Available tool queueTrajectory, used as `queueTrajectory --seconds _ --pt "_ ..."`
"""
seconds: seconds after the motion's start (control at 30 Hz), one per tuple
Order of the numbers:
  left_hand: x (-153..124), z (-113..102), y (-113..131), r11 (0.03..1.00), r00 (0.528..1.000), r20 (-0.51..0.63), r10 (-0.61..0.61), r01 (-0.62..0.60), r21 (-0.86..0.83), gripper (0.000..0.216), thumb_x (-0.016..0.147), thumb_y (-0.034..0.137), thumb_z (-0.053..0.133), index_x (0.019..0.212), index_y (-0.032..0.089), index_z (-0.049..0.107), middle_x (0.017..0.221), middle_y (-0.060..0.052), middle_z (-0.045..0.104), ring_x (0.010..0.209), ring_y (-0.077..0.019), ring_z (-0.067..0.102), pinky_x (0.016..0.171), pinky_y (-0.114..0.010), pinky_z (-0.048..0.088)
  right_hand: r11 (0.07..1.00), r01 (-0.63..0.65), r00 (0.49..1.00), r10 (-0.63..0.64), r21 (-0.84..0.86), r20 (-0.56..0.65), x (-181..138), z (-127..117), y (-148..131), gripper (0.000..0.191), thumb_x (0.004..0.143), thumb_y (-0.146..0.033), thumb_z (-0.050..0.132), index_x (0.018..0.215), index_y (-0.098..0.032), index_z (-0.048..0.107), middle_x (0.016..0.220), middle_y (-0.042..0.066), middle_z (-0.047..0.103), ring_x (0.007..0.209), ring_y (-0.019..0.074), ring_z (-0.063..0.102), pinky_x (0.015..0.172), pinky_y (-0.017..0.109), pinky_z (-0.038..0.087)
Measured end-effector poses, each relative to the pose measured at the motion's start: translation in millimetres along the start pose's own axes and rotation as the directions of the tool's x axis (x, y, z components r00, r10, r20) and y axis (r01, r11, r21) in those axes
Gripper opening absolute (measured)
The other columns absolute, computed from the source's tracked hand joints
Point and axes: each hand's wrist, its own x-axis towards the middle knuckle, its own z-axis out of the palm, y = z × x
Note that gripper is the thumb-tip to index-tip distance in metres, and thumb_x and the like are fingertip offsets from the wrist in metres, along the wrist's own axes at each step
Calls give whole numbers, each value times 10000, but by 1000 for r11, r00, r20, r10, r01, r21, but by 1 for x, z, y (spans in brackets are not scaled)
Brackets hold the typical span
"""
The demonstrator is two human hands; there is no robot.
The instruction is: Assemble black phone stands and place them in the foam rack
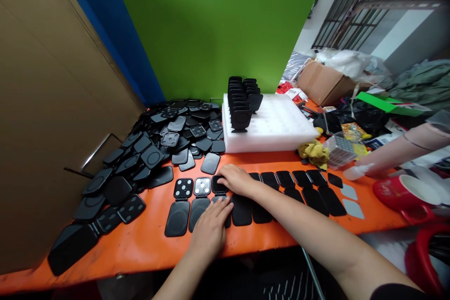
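A row of black hinged two-part panels (177,219) lies unfolded along the front of the orange table. My left hand (210,228) rests flat over the lower half of the third panel from the left, its fingers extended. At that panel's upper half (218,189), my right hand (236,179) touches the right side with bent fingers, thumb and forefinger apart. Its fingertips are partly hidden. Left of it, one upper plate (183,188) shows pale round spots on black, and another plate (202,186) has a bright silvery face. My right forearm crosses above the panels farther right.
A heap of similar panels (151,155) covers the left back. Several stand upright on a white foam block (270,138). To the right are a yellow cloth (314,152), a clear box (339,150), grey pads (353,209) and a red mug (395,194). Cardboard (52,103) flanks the left.
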Motion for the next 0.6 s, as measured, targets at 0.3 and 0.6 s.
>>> queueTrajectory --seconds 0.3,0.6 --pt "0 0 1 951 996 55 69 -82 298 580 708 -19 351 1228 206 478 1297 -28 478 1201 -218 418 980 -438 393 1000 -22 999 21 -12 -47 -3 7 0 176 849 -325 501 978 -221 560 945 33 590 901 166 524 740 264 387" --pt "0 0 0 951 996 73 60 -79 300 574 707 -17 354 1223 199 484 1300 -33 473 1201 -225 417 974 -450 395 995 -2 998 -5 -101 -68 -9 2 -10 206 851 -324 485 980 -201 588 975 81 555 937 211 465 780 327 373"
